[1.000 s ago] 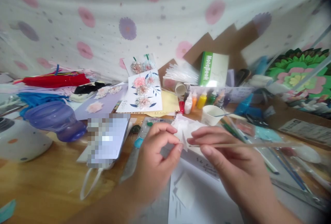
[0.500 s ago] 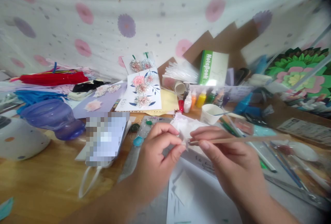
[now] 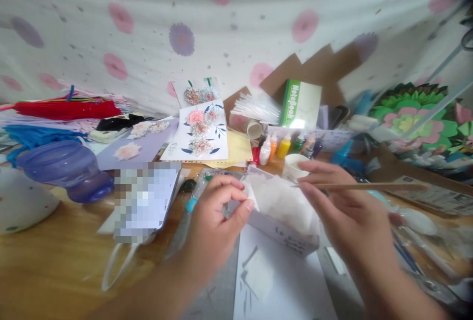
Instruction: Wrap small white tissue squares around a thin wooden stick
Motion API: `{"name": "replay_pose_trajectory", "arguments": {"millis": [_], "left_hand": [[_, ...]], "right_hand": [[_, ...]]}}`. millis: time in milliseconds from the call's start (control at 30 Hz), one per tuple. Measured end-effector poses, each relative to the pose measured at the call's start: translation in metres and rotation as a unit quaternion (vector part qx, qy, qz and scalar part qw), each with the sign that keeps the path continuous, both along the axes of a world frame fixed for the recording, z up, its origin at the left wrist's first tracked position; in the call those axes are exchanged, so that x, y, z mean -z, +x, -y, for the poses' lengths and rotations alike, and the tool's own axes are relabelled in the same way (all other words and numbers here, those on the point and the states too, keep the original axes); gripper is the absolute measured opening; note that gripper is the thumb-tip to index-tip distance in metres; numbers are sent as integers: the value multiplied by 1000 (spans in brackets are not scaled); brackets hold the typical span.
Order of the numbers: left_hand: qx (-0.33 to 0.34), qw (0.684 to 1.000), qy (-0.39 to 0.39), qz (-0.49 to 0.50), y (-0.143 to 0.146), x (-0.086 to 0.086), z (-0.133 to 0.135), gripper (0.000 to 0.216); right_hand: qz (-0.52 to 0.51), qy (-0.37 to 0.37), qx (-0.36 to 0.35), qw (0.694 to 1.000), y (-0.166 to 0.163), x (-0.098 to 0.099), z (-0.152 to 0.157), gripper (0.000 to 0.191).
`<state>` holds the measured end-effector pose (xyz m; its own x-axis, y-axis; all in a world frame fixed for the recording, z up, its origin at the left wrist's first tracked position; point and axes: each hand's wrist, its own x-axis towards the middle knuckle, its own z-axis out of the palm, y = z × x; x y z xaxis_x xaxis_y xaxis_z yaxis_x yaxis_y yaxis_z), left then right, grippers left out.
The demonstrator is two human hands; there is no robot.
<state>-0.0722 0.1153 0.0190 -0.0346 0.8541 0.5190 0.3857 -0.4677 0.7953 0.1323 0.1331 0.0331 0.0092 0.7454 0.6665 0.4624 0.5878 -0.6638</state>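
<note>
My left hand (image 3: pixel 218 221) pinches the edge of a small piece of white tissue paper (image 3: pixel 252 193) between thumb and forefinger. My right hand (image 3: pixel 343 211) holds a thin wooden stick (image 3: pixel 369 187) that points left, its tip near a white paper cup (image 3: pixel 295 165). Between the hands stands a small open box (image 3: pixel 281 234) filled with white tissue (image 3: pixel 284 202). A white sheet with cut shapes (image 3: pixel 273 280) lies under the hands.
A purple jar (image 3: pixel 62 170) lies at the left by a white round object (image 3: pixel 18 202). Flower cards (image 3: pixel 201 133), small paint bottles (image 3: pixel 275 147), a green notebook box (image 3: pixel 299 103), pens and paper flowers (image 3: pixel 417 118) crowd the wooden table. A floral cloth hangs behind.
My right hand has drawn the stick up and to the right, away from the tissue piece. The left hand still pinches the tissue. The view has shifted a little to the right.
</note>
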Motion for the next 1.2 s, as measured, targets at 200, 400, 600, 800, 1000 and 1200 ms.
{"name": "replay_pose_trajectory", "arguments": {"millis": [200, 400, 600, 800, 1000, 1200], "left_hand": [[15, 995, 75, -62, 5, -4, 6, 15], [28, 991, 106, -80, 5, -5, 7, 16], [47, 988, 118, -84, 4, -4, 6, 15], [51, 999, 13, -14, 3, -1, 2, 11], [-14, 1000, -24, 14, -7, 3, -6, 13], [-67, 967, 144, -197, -10, 6, -12, 11]], "right_hand": [[-168, -118, -212, 956, -32, 0, 23, 13], [-252, -145, -233, 928, -39, 7, 23, 16], [-253, -136, -219, 932, -37, 8, 22, 14], [-208, -103, -139, 963, -26, 9, 10, 11], [5, -59, -20, 998, -8, 10, -13, 10], [7, -52, 2, 999, 16, 5, -17, 11]]}}
